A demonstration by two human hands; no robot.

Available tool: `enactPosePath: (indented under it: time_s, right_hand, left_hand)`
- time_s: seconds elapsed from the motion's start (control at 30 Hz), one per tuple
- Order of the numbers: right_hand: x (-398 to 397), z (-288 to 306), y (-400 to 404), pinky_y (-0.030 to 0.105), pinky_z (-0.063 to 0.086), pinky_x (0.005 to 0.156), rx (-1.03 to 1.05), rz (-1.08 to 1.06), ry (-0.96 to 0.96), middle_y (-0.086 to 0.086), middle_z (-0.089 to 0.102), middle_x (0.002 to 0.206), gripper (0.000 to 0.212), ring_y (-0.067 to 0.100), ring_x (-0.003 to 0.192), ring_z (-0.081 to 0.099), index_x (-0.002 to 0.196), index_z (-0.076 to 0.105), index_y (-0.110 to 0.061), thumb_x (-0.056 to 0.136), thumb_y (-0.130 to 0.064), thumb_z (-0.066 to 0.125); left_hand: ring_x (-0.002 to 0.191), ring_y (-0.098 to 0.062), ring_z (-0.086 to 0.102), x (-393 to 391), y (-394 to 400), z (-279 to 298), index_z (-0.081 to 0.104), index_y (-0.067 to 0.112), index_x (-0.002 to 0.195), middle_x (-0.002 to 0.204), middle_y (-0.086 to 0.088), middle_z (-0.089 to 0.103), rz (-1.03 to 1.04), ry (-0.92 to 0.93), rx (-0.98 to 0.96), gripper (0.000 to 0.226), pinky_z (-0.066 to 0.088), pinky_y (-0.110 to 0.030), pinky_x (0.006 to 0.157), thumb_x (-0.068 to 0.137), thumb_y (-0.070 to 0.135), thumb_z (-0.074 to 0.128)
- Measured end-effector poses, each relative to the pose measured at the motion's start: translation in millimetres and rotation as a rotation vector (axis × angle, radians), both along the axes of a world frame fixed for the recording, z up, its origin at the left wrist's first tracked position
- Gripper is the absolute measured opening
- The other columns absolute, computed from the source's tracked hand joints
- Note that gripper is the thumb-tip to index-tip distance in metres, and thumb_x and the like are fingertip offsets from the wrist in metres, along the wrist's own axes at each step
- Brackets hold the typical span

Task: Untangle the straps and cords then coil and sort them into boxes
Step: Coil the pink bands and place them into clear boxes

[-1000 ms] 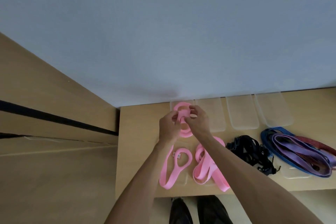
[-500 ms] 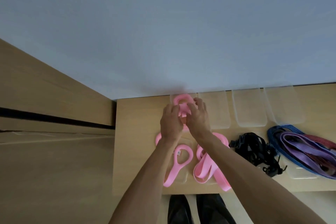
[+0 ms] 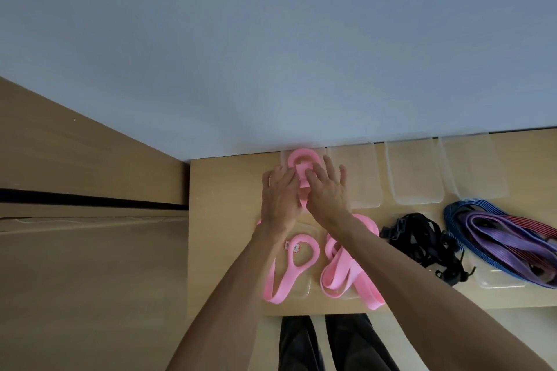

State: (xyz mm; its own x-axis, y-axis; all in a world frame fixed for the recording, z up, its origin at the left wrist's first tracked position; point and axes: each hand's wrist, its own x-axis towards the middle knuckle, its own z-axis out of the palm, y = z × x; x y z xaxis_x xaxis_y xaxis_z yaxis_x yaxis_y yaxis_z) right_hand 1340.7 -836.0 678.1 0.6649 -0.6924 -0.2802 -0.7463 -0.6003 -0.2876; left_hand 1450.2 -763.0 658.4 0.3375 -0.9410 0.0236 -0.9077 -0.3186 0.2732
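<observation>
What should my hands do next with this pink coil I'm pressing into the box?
Probably lift both hands away and reach for a loose pink strap. The pink coil already sits in the leftmost clear box, with the left hand and right hand pressing flat on it.

A wooden table (image 3: pixel 223 238) stands against a pale wall (image 3: pixel 271 54).
</observation>
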Motion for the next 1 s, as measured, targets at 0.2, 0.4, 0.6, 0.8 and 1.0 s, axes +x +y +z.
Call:
enactPosePath:
  time_s: [0.2,0.4,0.6,0.8,1.0]
  right_hand:
    - [-13.4,11.1,37.8,0.043,0.044,0.092,-0.164,-0.175,-0.42,0.017,0.059,0.124,0.049,0.033,0.113,0.054,0.111,0.065,-0.008,0.067,0.013,0.058]
    - [-32.0,15.9,78.0,0.041,0.053,0.065,0.235,-0.122,-0.082,0.002,0.069,0.089,0.024,0.025,0.073,0.063,0.102,0.064,-0.014,0.087,-0.004,0.048]
    - [-35.6,3.3,91.6,0.037,0.051,0.071,0.327,-0.143,0.147,0.007,0.06,0.107,0.019,0.027,0.084,0.061,0.106,0.061,-0.013,0.089,-0.007,0.053]
    - [-39.3,-10.6,112.2,0.034,0.045,0.066,0.226,-0.131,0.124,0.007,0.05,0.116,0.03,0.027,0.088,0.056,0.114,0.054,-0.013,0.086,-0.007,0.064]
    - [-43.5,-12.3,108.8,0.037,0.049,0.072,0.228,-0.183,0.145,0.008,0.049,0.115,0.027,0.027,0.082,0.056,0.112,0.056,-0.011,0.087,-0.001,0.056]
  left_hand:
    - [0.099,-0.024,0.061,-6.6,33.4,27.1,0.07,0.009,0.101,0.109,-0.003,0.066,0.37,0.259,-0.216,0.027,0.054,-0.035,0.079,0.084,0.0,0.051]
    - [0.092,-0.023,0.064,-17.5,90.3,32.8,0.068,0.015,0.109,0.108,-0.002,0.064,0.586,0.431,0.162,0.024,0.049,-0.031,0.074,0.088,0.011,0.058]
    - [0.1,-0.019,0.057,-35.1,111.8,14.9,0.063,0.021,0.114,0.119,-0.001,0.053,0.36,0.277,0.417,0.028,0.054,-0.033,0.077,0.092,0.037,0.065]
    - [0.083,-0.022,0.064,-40.4,117.2,5.4,0.059,0.02,0.095,0.094,0.001,0.064,0.389,0.311,0.396,0.008,0.057,-0.036,0.066,0.092,0.025,0.064]
    - [0.104,-0.02,0.053,-22.0,124.3,0.6,0.064,0.017,0.106,0.112,-0.002,0.055,0.529,0.332,0.192,0.025,0.047,-0.032,0.068,0.085,0.03,0.07]
